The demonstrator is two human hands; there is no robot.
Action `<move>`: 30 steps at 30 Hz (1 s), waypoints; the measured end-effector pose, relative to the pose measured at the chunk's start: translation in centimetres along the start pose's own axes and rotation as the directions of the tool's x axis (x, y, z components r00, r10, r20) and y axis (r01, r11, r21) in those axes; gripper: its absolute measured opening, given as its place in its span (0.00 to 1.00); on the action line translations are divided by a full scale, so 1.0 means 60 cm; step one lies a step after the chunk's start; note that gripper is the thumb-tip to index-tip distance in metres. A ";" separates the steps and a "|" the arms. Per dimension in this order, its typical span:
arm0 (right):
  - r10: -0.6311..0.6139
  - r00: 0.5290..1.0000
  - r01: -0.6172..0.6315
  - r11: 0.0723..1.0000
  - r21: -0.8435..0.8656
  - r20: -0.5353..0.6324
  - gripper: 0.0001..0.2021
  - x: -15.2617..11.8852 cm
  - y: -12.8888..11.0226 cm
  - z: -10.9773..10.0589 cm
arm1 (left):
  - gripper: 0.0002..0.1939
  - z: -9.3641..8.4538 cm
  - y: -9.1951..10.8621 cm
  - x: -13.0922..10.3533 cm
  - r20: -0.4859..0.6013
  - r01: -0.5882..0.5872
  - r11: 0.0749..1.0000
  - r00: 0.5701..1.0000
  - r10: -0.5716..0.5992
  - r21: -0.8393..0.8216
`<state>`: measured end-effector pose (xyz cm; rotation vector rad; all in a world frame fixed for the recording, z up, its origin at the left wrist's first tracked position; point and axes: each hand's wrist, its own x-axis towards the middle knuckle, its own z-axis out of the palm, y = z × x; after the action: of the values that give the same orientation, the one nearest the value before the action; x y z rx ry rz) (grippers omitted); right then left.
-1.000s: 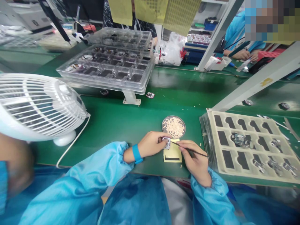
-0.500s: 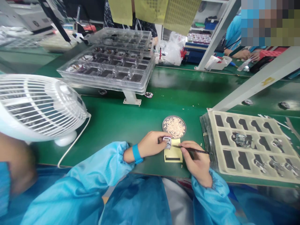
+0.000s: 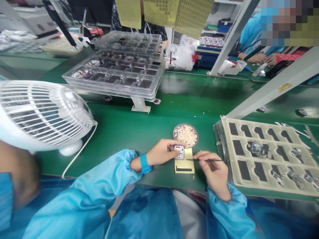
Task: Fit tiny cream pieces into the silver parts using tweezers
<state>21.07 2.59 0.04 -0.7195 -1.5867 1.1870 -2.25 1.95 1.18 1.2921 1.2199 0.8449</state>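
Observation:
Between thumb and fingers, my left hand (image 3: 163, 152) grips a small square watch case (image 3: 179, 152) with a pale rim and parts inside. My right hand (image 3: 213, 167) pinches thin dark tweezers (image 3: 206, 160), whose tip points left just below and right of the case. Under both lies a yellow paper sheet (image 3: 188, 166) with a black strip along its lower part. Just beyond the case stands a round dish (image 3: 175, 132) full of tiny cream-coloured bits. The tweezers' tip is too small to show whether anything is in it.
A cream compartment tray (image 3: 233, 156) with metallic parts stands at the right. At the left is a white fan (image 3: 45, 114) with its cord. Clear plastic trays (image 3: 109, 84) rest on a raised stand, and a slanted white post (image 3: 269, 84) crosses at right. A co-worker's hands (image 3: 261, 59) show behind.
The tweezers and my right hand have drawn slightly right and down, away from the watch case. The case has tilted a little and shifted slightly right.

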 end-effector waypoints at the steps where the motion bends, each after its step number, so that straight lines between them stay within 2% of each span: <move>1: -0.015 1.000 0.015 1.000 0.001 -0.021 0.06 0.000 -0.002 0.001 | 0.20 0.001 0.000 0.000 0.007 0.001 1.000 1.000 -0.001 -0.022; 5: -0.083 0.994 0.076 0.993 -0.090 -0.075 0.09 0.005 -0.004 0.018 | 0.22 0.005 -0.002 -0.003 0.040 -0.004 0.997 0.999 0.007 -0.083; 10: -0.127 0.992 0.119 0.967 -0.223 -0.021 0.11 0.014 -0.004 0.037 | 0.25 0.009 -0.003 -0.004 0.048 0.013 0.991 0.999 -0.006 -0.136; 20: -0.156 0.988 0.149 0.959 -0.241 -0.012 0.14 0.015 -0.004 0.037 | 0.26 0.012 -0.005 -0.003 0.097 0.054 0.965 0.995 -0.030 -0.257; 26: -0.114 0.993 0.104 0.974 -0.201 -0.034 0.12 0.016 -0.001 0.040 | 0.24 0.011 0.001 -0.004 0.095 0.035 0.973 0.995 -0.014 -0.230; 30: -0.025 0.992 0.007 0.990 -0.141 -0.125 0.07 0.013 0.004 0.044 | 0.21 0.015 0.004 -0.006 0.051 -0.009 0.990 0.999 0.016 -0.140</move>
<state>18.29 2.44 0.03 -0.8545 -1.5778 1.0046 -1.40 1.42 1.39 1.2020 1.0930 0.8846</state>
